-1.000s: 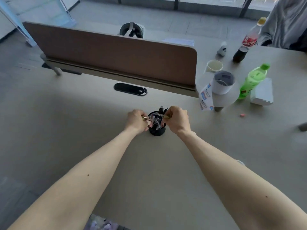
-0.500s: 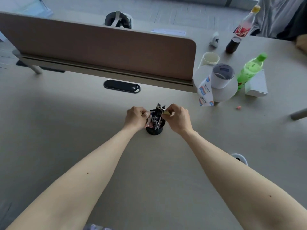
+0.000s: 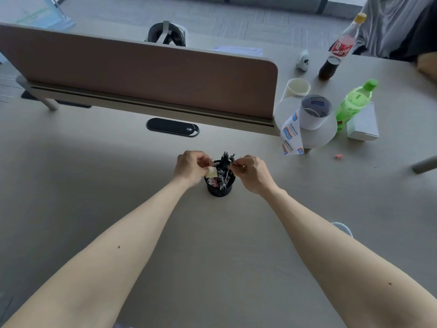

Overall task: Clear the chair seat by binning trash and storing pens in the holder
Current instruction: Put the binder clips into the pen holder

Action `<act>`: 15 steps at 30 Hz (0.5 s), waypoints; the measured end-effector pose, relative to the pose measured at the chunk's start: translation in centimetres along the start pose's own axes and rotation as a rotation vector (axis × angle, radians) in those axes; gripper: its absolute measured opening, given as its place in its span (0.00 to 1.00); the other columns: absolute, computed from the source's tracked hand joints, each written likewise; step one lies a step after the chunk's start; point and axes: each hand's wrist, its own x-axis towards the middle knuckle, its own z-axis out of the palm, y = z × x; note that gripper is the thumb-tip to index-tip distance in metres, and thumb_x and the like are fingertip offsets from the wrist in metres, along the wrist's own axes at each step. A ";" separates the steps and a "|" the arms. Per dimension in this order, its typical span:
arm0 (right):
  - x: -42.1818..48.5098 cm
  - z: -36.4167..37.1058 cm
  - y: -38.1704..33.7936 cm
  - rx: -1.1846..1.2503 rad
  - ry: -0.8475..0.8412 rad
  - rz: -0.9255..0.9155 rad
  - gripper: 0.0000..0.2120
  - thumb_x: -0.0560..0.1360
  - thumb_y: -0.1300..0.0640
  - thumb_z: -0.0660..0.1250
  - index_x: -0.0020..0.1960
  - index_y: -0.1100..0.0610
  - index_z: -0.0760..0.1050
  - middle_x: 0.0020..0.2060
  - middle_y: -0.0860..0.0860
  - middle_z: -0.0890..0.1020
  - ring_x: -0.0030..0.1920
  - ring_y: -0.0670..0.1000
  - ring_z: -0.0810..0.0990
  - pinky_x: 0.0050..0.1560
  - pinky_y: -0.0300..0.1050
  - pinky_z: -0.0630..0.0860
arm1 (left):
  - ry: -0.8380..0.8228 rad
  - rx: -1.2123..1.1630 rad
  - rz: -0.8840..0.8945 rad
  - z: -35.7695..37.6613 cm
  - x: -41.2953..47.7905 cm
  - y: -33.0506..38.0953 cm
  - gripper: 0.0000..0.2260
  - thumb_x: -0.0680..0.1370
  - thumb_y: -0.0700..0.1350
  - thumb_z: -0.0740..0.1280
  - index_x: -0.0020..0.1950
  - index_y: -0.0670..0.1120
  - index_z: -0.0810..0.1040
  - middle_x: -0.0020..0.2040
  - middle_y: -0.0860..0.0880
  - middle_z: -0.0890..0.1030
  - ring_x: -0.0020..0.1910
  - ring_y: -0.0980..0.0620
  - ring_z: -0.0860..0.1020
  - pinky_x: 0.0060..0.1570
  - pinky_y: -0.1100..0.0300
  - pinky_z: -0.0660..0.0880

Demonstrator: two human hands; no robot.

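A black mesh pen holder (image 3: 219,189) stands mid-desk, holding several dark pens (image 3: 224,163) and some binder clips. My left hand (image 3: 190,168) is at its left rim, fingers pinched on a pale yellow binder clip (image 3: 211,172). My right hand (image 3: 251,172) is at the right rim, fingertips pinched on a small metal clip or pen clip at the pens' tops; I cannot tell which. The chair seat is out of view.
A brown divider panel (image 3: 142,74) crosses the desk behind the holder, with a black cable grommet (image 3: 172,127) before it. At right stand a white tape roll (image 3: 315,112), paper cup (image 3: 296,89), green bottle (image 3: 353,102), cola bottle (image 3: 337,52) and white box (image 3: 364,123).
The yellow clip has passed from the right hand's side to my left hand at the holder's left rim. My right hand stays pinched at the pens' tops. The camera view shifted slightly.
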 end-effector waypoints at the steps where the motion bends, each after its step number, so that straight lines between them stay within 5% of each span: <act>1: 0.0 0.1 0.0 -0.002 0.003 -0.013 0.04 0.74 0.59 0.68 0.44 0.60 0.80 0.37 0.54 0.79 0.39 0.57 0.76 0.38 0.44 0.68 | -0.005 0.024 0.009 0.1 0.0 0.0 0.06 0.68 0.41 0.77 0.42 0.47 0.83 0.37 0.51 0.83 0.37 0.55 0.79 0.45 0.64 0.73; 5: 0.2 0.5 -0.3 0.020 0.017 -0.024 0.08 0.74 0.62 0.67 0.52 0.59 0.75 0.42 0.50 0.82 0.40 0.51 0.82 0.36 0.33 0.72 | -0.036 0.138 0.085 0.4 -0.1 -0.6 0.09 0.71 0.40 0.73 0.46 0.51 0.78 0.41 0.51 0.85 0.41 0.52 0.80 0.47 0.61 0.72; 11: 0.4 1.5 0.2 -0.026 0.038 -0.096 0.04 0.73 0.66 0.67 0.44 0.58 0.78 0.41 0.51 0.83 0.44 0.52 0.84 0.43 0.43 0.78 | -0.013 0.159 0.143 1.3 0.1 -0.7 0.04 0.73 0.45 0.72 0.46 0.48 0.84 0.43 0.48 0.86 0.45 0.47 0.83 0.47 0.56 0.77; 15: 0.4 2.0 0.7 -0.096 0.059 -0.107 0.03 0.69 0.60 0.75 0.42 0.56 0.82 0.39 0.48 0.85 0.47 0.53 0.78 0.48 0.48 0.73 | -0.017 0.244 0.148 1.6 0.1 -1.3 0.04 0.73 0.47 0.73 0.43 0.48 0.83 0.42 0.49 0.85 0.45 0.45 0.81 0.52 0.50 0.75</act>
